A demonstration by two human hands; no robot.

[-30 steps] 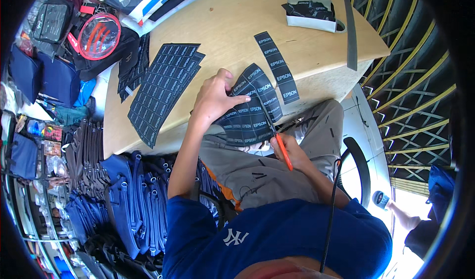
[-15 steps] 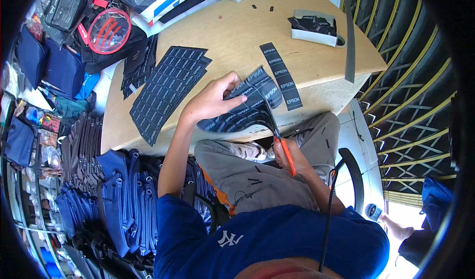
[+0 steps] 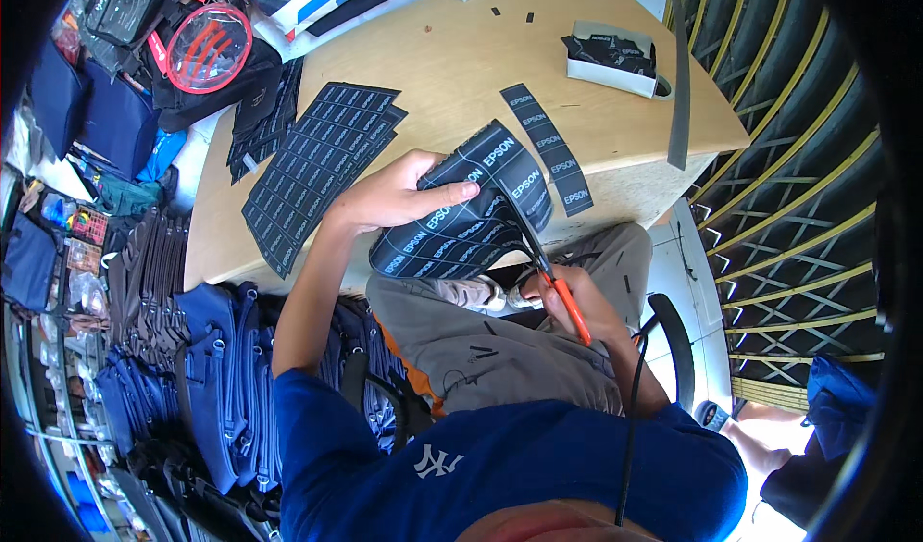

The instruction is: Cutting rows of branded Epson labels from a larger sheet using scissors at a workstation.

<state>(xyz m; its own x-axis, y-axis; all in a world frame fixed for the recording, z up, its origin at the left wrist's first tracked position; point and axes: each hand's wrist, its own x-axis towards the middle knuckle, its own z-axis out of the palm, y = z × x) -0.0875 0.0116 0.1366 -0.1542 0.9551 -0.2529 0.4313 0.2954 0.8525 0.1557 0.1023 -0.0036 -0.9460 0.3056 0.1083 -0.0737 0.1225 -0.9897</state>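
My left hand (image 3: pixel 406 196) pinches a black sheet of labels (image 3: pixel 444 240) with pale printing, thumb on top, fingers hidden beneath. The sheet bends and curls above my lap at the table's front edge. Orange-handled scissors (image 3: pixel 569 304) are gripped in my right hand (image 3: pixel 596 304). Their blades run up into the sheet's right part, where a strip hangs partly parted from the rest. A cut strip of labels (image 3: pixel 548 145) lies on the table just beyond the scissors. Left of my hands, more label sheets (image 3: pixel 322 162) lie fanned in an overlapping pile.
The wooden table (image 3: pixel 461 61) carries a white box (image 3: pixel 615 71) of black pieces at the far right, beside a long dark strip (image 3: pixel 679 90). Bags (image 3: pixel 207 61) crowd the far left. Stacked blue straps or bags (image 3: pixel 231 388) stand left of my legs. A folding metal gate (image 3: pixel 798 206) rises at right.
The sheet has tilted flatter toward me, showing more of its printed face. Both hands have shifted slightly, and the scissors have turned a little with their handles lower right. The camera view moved slightly.
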